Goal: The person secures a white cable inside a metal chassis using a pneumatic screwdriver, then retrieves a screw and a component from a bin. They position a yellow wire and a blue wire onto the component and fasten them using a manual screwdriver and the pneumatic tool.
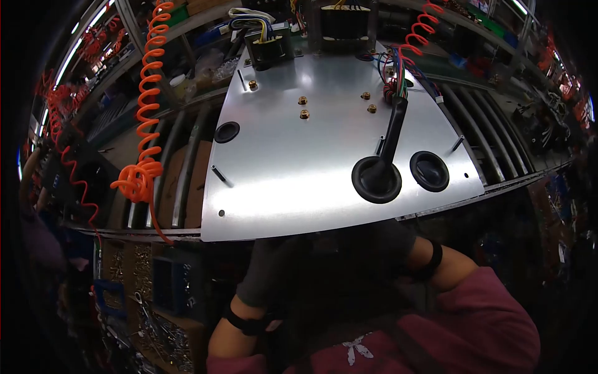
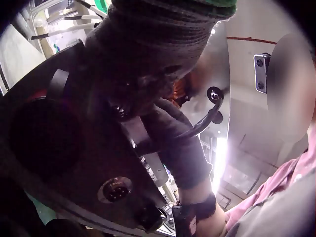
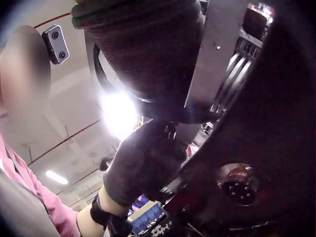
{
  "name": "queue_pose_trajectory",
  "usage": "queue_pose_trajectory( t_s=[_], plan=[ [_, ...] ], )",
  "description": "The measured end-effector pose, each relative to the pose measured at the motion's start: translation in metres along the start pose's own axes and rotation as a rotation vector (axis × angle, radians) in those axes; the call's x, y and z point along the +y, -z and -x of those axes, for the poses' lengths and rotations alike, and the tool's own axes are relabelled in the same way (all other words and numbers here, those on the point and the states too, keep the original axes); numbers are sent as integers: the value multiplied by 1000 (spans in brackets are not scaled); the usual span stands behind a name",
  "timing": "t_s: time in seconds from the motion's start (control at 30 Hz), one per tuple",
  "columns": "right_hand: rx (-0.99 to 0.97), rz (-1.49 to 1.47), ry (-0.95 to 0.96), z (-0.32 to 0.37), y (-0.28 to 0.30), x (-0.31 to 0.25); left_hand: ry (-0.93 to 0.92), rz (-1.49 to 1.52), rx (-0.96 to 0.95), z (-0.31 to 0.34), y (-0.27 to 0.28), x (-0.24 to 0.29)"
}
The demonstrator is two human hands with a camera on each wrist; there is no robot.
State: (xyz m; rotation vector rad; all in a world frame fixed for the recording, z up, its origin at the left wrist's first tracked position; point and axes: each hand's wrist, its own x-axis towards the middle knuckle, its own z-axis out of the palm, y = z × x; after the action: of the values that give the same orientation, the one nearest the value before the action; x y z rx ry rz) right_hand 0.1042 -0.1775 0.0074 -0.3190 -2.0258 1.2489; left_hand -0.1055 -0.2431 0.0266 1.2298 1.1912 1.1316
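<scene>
Both hands wear dark gloves and work below the front edge of a shiny metal plate [image 1: 299, 149]. In the head view the left hand [image 1: 265, 271] is at the left and the right hand [image 1: 395, 246] at the right, their fingers lost in shadow. The left wrist view has the hands close together beside a dark panel [image 2: 94, 153] bearing a round multi-pin connector [image 2: 117, 190]. A black cable [image 2: 200, 126] runs from a grommet down towards the right hand. I cannot tell what the fingers hold.
On the plate are black grommets [image 1: 430, 171], metal standoffs [image 1: 221, 176] and brass fittings [image 1: 304, 114]. Transformers [image 1: 269, 47] stand at its back. Rollers [image 1: 479, 124] flank it. An orange coiled hose [image 1: 149, 93] hangs left, above bins of small hardware [image 1: 162, 336].
</scene>
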Motion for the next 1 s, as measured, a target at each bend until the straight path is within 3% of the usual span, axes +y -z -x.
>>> queue_pose_trajectory(
  t_s=[0.07, 0.1, 0.17, 0.4, 0.5, 0.57, 0.67, 0.8, 0.87, 0.9, 1.0],
  plan=[
    [41, 162, -176, 5, -1, -8, -660, -1250, -176, -2, 13, -6],
    [52, 216, -235, 8, -2, -9, -661, -1247, -174, -2, 16, -5],
    [82, 234, -239, 10, -4, -1, -555, -887, -225, -1, 19, 2],
    [162, 175, -167, 0, -8, -16, -523, -922, -218, -5, 22, 5],
    [135, 15, -323, -5, -4, -28, -579, -1185, -281, -7, 22, 8],
    [133, 27, -213, -9, -3, -35, -513, -868, -260, -8, 23, 10],
    [122, 41, -247, -9, -2, -34, -392, -774, -246, -5, 24, 7],
    [84, -16, -294, -10, -1, -29, -400, -662, -178, -4, 20, 12],
    [46, 27, -326, -14, 0, -37, -567, -764, -171, -3, 21, 17],
    [32, 41, -335, -15, -1, -38, -565, -766, -166, -2, 23, 14],
    [41, -124, -277, -10, -3, -30, -403, -556, -156, 2, 26, -4]
  ],
)
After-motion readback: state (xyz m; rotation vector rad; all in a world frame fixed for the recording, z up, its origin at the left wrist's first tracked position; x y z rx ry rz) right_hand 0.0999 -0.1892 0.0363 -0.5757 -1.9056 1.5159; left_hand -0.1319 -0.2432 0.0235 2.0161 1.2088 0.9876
